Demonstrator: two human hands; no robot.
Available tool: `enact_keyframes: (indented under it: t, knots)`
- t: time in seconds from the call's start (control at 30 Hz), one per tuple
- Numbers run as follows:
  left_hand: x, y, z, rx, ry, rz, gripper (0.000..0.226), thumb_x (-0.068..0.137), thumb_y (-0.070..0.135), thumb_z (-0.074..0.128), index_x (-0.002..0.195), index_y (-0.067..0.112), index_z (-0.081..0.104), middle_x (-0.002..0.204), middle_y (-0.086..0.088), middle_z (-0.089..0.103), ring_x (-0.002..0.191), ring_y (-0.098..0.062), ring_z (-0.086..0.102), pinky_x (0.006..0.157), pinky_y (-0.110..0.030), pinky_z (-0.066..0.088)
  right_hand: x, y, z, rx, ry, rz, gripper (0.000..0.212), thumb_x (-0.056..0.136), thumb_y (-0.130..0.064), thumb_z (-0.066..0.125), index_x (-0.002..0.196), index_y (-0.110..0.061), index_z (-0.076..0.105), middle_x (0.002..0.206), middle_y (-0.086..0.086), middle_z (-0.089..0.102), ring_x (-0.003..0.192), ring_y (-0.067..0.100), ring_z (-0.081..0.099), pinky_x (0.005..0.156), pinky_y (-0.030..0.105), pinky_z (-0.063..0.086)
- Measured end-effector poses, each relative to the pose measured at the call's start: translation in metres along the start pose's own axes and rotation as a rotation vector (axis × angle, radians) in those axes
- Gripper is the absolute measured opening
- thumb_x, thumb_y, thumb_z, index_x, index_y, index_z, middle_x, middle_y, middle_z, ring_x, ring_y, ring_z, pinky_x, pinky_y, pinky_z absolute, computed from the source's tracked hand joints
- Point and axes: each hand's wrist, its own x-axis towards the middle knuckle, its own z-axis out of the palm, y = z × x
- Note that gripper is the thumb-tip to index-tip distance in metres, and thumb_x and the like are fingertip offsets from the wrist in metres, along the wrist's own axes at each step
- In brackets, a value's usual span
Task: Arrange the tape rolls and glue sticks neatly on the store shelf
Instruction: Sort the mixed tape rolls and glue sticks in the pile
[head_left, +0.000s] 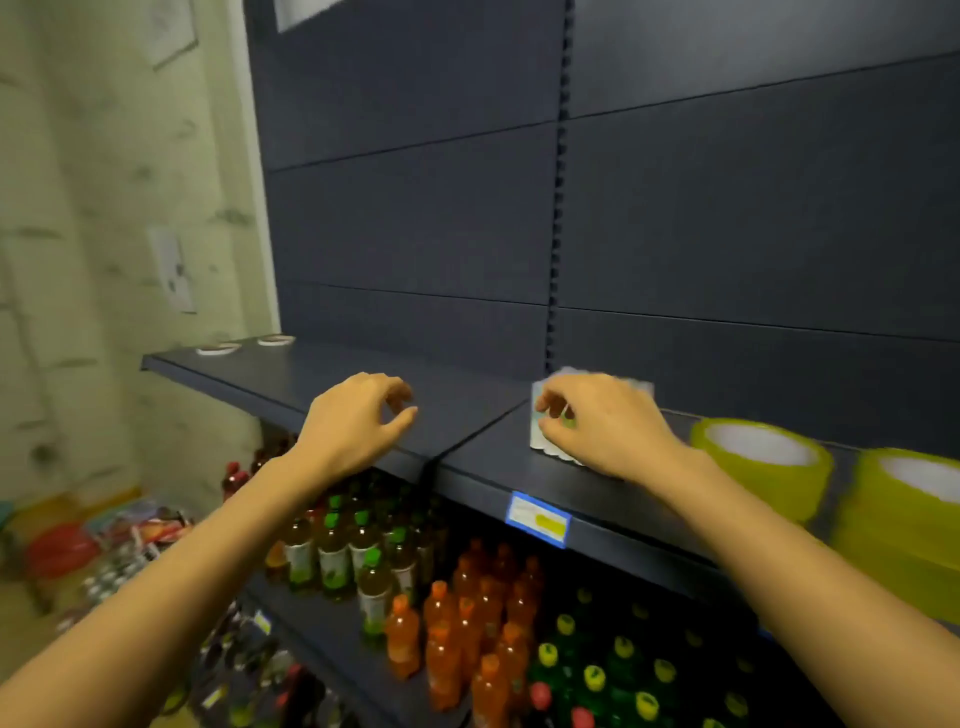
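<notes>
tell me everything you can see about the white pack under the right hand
The white pack is a pale block with scalloped edges and a trace of green print, too blurred to read. It stands on the dark upper shelf, just right of the seam between two boards. The right hand grips it, fingers curled over its top and front. The yellow tape rolls sit apart to its right.

Nothing can be read: the blue-bordered price tag (538, 519) on the shelf (488, 452) edge, the labels of the drink bottles (332, 556) below, and the paper sheets (174, 270) on the wall (78, 156) are all blurred.
</notes>
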Motion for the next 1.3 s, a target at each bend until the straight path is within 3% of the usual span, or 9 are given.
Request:
enact_keyframes:
  t: [0.1,0.23,0.6,0.73,0.97,1.17,1.3]
  knots:
    - [-0.008,-0.055,-0.017,0.048,-0.005,-0.036,0.025,0.089,0.037,0.055,0.104,0.020,0.065,0.101,0.006,0.066,0.098,-0.016,0.058,0.074,-0.029,0.041,0.034,-0.044,0.028,0.046,-0.062,-0.054,0.020,0.090,-0.033,0.052,0.107,-0.025,0.059,0.105,-0.005,0.063,0.100,0.021,0.059,0.074,0.031,0.046]
    - [-0.017,-0.134,-0.036,0.111,-0.029,-0.056,0.025,0.090,0.037,0.053,0.106,0.020,0.064,0.104,0.003,0.066,0.101,-0.019,0.057,0.075,-0.031,0.044,0.083,-0.112,0.069,0.070,-0.102,-0.089,0.021,0.092,-0.033,0.049,0.110,-0.026,0.058,0.108,-0.007,0.061,0.099,0.018,0.058,0.072,0.028,0.039]
    - [-0.022,-0.334,-0.053,0.127,-0.028,-0.166,0.022,0.090,0.035,0.053,0.098,0.020,0.066,0.097,0.005,0.067,0.085,-0.014,0.057,0.065,-0.027,0.041,0.211,-0.267,0.187,0.238,-0.174,-0.083,0.018,0.089,-0.034,0.054,0.106,-0.028,0.060,0.099,-0.009,0.062,0.096,0.017,0.059,0.072,0.028,0.040]
    - [-0.011,-0.391,-0.042,0.130,-0.009,-0.200,0.021,0.090,0.035,0.052,0.099,0.023,0.066,0.096,0.007,0.066,0.079,-0.007,0.050,0.065,-0.023,0.036,0.258,-0.296,0.225,0.250,-0.215,-0.069,0.018,0.089,-0.034,0.054,0.105,-0.029,0.061,0.095,-0.010,0.060,0.095,0.017,0.059,0.071,0.027,0.039]
    - [0.034,-0.488,0.009,0.127,-0.010,-0.231,0.023,0.091,0.036,0.049,0.100,0.023,0.065,0.100,0.007,0.067,0.090,-0.013,0.059,0.067,-0.025,0.040,0.361,-0.324,0.299,0.191,-0.272,-0.060,0.017,0.089,-0.035,0.054,0.104,-0.029,0.060,0.105,-0.007,0.063,0.100,0.018,0.059,0.075,0.030,0.041]
    - [0.092,-0.578,0.049,0.118,-0.041,-0.264,0.034,0.092,0.042,0.045,0.118,0.024,0.057,0.119,0.006,0.061,0.099,-0.014,0.060,0.075,-0.025,0.045,0.462,-0.336,0.357,0.183,-0.347,0.010,0.015,0.090,-0.033,0.054,0.102,-0.027,0.062,0.111,-0.003,0.062,0.101,0.020,0.058,0.081,0.034,0.046]
    - [0.130,-0.634,0.063,0.076,-0.025,-0.347,0.033,0.091,0.044,0.047,0.113,0.023,0.060,0.111,0.004,0.066,0.095,-0.019,0.062,0.076,-0.032,0.048,0.512,-0.346,0.390,0.162,-0.321,0.055,0.014,0.089,-0.033,0.054,0.099,-0.027,0.064,0.109,-0.002,0.063,0.100,0.021,0.059,0.081,0.035,0.046]
